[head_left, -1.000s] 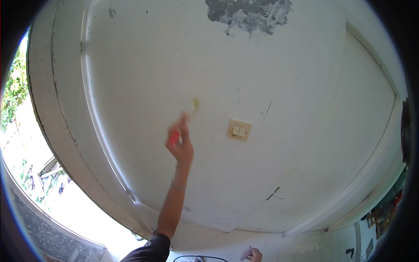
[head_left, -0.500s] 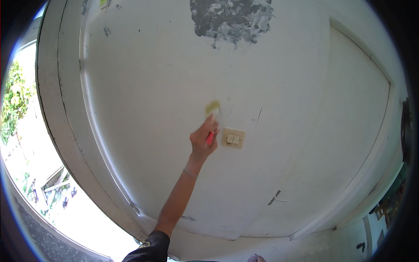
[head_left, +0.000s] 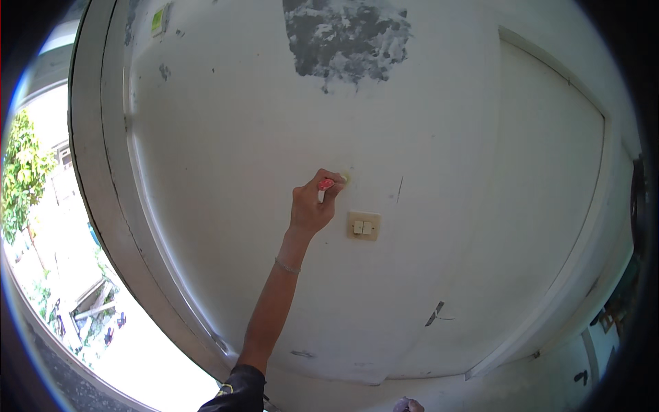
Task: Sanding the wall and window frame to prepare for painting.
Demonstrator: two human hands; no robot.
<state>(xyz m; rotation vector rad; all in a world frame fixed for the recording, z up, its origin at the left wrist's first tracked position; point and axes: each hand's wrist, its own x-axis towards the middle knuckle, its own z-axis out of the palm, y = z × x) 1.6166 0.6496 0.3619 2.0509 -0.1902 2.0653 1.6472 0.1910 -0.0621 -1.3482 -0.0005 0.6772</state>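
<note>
My left hand is raised against a white wall, shut on a small tool with a red handle. Its yellowish tip touches the wall. The tip sits just above and left of a cream double wall switch. A thin bracelet circles the wrist, and a dark sleeve shows at the bottom edge. Only a sliver of my right hand shows at the bottom edge; its fingers are hidden.
A large grey patch of bare plaster lies high on the wall. A white door frame curves down the left, with a sunlit yard and trees outside. A recessed white panel fills the right. Small dark scuffs mark the lower wall.
My left hand has carried the tool rightward across the wall, from well left of the switch to just above it. The view has tilted slightly.
</note>
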